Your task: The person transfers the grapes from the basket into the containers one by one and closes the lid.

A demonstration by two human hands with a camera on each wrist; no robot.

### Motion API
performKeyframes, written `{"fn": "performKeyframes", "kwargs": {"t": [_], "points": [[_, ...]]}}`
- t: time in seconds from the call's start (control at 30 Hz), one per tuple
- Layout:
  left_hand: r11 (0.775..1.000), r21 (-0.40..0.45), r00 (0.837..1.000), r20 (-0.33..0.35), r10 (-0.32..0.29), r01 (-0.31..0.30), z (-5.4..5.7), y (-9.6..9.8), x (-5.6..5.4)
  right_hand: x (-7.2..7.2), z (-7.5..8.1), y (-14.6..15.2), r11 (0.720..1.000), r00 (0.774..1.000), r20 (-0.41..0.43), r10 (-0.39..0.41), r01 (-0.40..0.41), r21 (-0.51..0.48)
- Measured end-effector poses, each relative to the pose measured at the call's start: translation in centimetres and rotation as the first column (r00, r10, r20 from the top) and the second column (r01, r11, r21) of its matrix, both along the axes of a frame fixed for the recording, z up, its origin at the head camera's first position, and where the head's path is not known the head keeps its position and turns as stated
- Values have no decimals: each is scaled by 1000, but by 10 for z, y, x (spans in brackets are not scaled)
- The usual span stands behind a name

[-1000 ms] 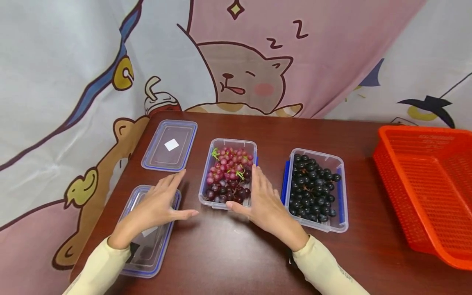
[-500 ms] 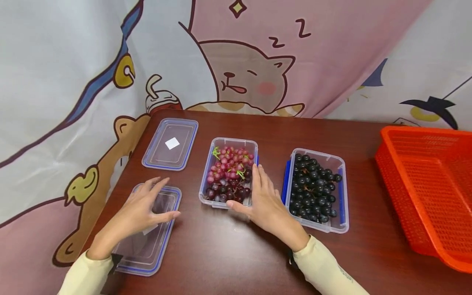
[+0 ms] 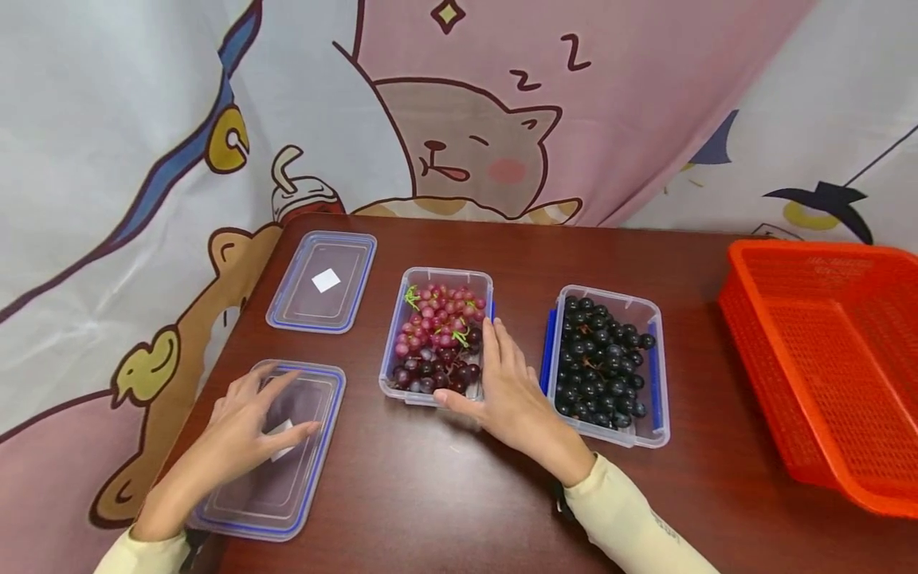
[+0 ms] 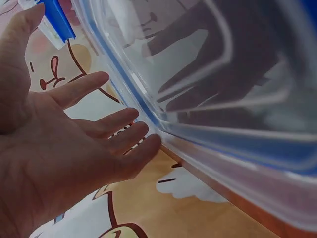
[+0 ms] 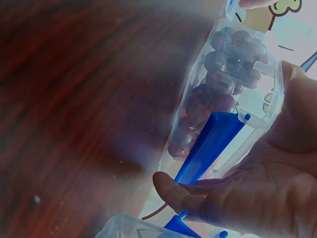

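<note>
My left hand (image 3: 240,422) hovers over the nearer clear lid (image 3: 297,494) with a blue seal, fingers spread and thumb apart. In the left wrist view its fingertips (image 4: 148,141) come right at the lid's edge. My right hand (image 3: 512,399) lies against a clear plastic box (image 3: 384,371), fingers straight along its right side and thumb at the near rim. Pink-red grapes (image 3: 437,319) with green stems fill the back of that box, and darker red grapes (image 3: 433,373) the front. A blue side clip (image 5: 210,146) hangs beside the palm in the right wrist view.
Another clear box (image 3: 661,383) full of black grapes (image 3: 602,359) stands to the right, a blue flap on its left side. Farther right is a red-orange plastic basket (image 3: 753,351). A second lid (image 3: 323,307) with a white label lies at the back left. A printed curtain (image 3: 287,88) backs the table.
My left hand has moved left and toward me, from beside the grape box to over the nearer lid. The right hand stays at the box.
</note>
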State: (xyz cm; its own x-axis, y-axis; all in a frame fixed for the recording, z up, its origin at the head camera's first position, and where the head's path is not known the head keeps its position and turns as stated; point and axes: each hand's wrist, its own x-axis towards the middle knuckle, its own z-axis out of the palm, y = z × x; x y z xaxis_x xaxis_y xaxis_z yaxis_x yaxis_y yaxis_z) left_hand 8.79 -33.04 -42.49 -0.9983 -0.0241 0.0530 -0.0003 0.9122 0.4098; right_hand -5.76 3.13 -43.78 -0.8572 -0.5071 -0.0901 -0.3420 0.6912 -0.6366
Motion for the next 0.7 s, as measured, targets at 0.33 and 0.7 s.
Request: {"fn": "performKeyframes", "kwargs": {"t": [0.33,0.7], "points": [[998,-11,998,7,60,-60,-4,-11,10,0,0,0,1000,1000,8,7,-7,0],[993,-67,991,81,107,-101,4,-32,11,-1,0,0,1000,1000,5,9,-9,1]]}}
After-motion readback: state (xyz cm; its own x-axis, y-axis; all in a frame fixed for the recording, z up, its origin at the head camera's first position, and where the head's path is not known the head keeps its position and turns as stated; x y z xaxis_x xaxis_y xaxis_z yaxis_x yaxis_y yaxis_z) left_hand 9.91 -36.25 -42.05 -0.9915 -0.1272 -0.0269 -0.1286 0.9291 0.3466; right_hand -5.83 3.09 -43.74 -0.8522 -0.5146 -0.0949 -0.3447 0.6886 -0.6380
